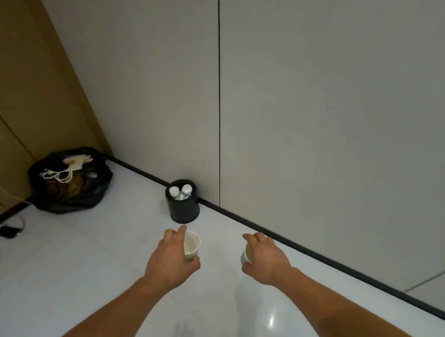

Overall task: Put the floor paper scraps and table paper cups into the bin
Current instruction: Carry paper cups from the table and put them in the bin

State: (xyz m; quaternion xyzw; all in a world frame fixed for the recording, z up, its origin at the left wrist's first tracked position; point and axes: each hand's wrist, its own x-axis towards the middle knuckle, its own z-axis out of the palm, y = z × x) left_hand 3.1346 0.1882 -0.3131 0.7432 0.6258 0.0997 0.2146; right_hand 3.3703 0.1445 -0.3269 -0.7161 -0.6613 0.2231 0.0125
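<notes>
Paper cups [191, 245] [246, 255] gripped by both hands' fingers; open floor [65, 271] before bin [183, 201].

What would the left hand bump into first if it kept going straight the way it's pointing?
Most likely the small black bin. The left hand, holding a paper cup, points up the floor toward it with nothing between. Depth is hard to judge, so it could pass above the rim.

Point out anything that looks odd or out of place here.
The small round black bin by the wall already holds white-capped plastic bottles, leaving little room. A full black rubbish bag slumps open in the corner.
</notes>
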